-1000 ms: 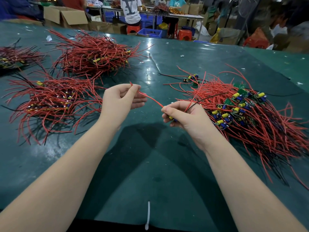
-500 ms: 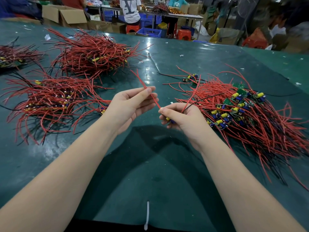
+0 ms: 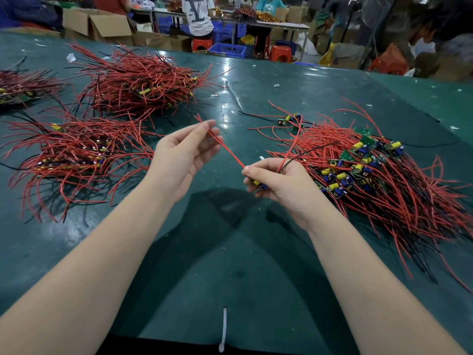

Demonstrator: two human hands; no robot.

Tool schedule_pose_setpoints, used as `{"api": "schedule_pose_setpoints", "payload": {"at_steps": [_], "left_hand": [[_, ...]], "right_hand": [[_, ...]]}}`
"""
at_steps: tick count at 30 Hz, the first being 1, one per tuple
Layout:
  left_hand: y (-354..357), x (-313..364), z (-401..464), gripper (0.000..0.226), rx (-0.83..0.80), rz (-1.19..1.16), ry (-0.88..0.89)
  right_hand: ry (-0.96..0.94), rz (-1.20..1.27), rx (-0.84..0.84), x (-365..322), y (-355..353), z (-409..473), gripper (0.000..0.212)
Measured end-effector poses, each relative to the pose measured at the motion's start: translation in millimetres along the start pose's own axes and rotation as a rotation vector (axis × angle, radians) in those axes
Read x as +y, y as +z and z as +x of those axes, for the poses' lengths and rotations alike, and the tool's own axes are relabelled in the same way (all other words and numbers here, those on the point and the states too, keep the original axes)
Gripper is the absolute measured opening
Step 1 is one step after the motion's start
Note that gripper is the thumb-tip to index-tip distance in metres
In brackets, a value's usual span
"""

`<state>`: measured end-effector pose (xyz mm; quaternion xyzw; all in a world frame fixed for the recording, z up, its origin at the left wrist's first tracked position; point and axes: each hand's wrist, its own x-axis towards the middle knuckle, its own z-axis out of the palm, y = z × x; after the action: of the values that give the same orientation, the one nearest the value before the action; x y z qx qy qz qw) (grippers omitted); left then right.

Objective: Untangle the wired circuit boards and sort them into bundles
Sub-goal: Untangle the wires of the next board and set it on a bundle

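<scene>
Above the counter [image 3: 230,252], right hand [image 3: 276,185] fingers clamp a mostly hidden board [image 3: 259,184]; left hand [image 3: 184,155] fingers pinch its wire [image 3: 227,149].

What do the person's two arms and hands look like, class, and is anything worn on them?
Both forearms are bare from the bottom edge of the picture up to the wrists: no sleeves show. The left hand and right hand wear no gloves, and no rings, watch or bands are visible.

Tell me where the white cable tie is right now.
In the head view, the white cable tie lies on the green table at its near edge, centred between both forearms.
</scene>
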<state>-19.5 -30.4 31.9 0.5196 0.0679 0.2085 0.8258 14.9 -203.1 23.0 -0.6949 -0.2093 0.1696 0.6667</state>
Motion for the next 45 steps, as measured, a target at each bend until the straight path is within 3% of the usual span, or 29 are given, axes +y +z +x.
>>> {"api": "schedule_pose_setpoints", "payload": {"at_steps": [8,14,22,31,38,45], "left_hand": [[-4,6,5,0.011,0.068,-0.214,-0.155],[-8,9,7,0.004,0.096,-0.187,-0.159],[-10,11,7,0.009,0.052,-0.170,-0.188],[-11,15,3,0.029,0.019,-0.283,-0.389],[-10,8,8,0.007,0.041,-0.174,-0.187],[-10,7,9,0.008,0.013,-0.167,-0.140]], "right_hand": [[-0.009,-0.009,0.018,0,-3,0,0.012],[-0.065,-0.097,0.066,1,-5,2,0.012],[-0.167,-0.250,0.126,4,-6,4,0.018],[-0.157,-0.311,0.171,7,-10,7,0.016],[-0.111,-0.185,0.162,5,-9,6,0.016],[-0.019,-0.023,0.133,3,-10,5,0.011]]}}
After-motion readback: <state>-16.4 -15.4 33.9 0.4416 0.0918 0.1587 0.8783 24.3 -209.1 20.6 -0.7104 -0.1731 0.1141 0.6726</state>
